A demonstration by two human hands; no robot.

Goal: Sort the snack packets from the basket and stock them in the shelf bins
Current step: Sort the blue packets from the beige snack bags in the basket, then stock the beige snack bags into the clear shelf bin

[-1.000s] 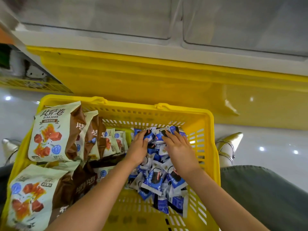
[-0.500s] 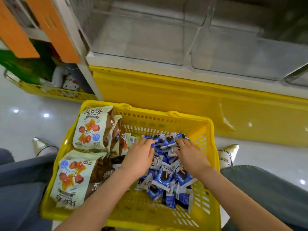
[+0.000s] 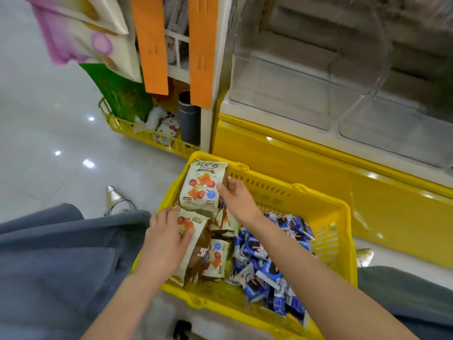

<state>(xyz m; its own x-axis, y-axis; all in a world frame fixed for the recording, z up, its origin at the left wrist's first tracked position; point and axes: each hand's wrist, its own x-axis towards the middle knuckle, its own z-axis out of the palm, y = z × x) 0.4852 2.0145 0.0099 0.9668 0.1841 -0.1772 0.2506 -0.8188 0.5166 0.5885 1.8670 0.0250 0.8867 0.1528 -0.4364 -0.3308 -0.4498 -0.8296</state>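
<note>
A yellow plastic basket (image 3: 289, 192) sits on the floor between my knees. Its left half holds cream-and-brown snack bags; its right half holds a heap of small blue packets (image 3: 267, 256). My right hand (image 3: 236, 196) grips the right edge of the upright cream bag (image 3: 202, 186) at the basket's far left corner. My left hand (image 3: 166, 238) lies on a second cream bag (image 3: 193, 251) nearer to me, fingers curled over its top edge. Clear shelf bins (image 3: 306, 94) stand above and behind the basket, with nothing visible inside them.
A yellow shelf base (image 3: 318, 168) runs behind the basket. To the left, another yellow wire basket (image 3: 137, 133) holds toys and a dark cylinder, under orange strips (image 3: 152, 45) and hanging bags. Glossy white floor lies at the left. My shoes flank the basket.
Both hands left the blue packets and moved left onto the cream bags. The right hand took hold of the far bag. The view swung left and up, showing more of the shelf.
</note>
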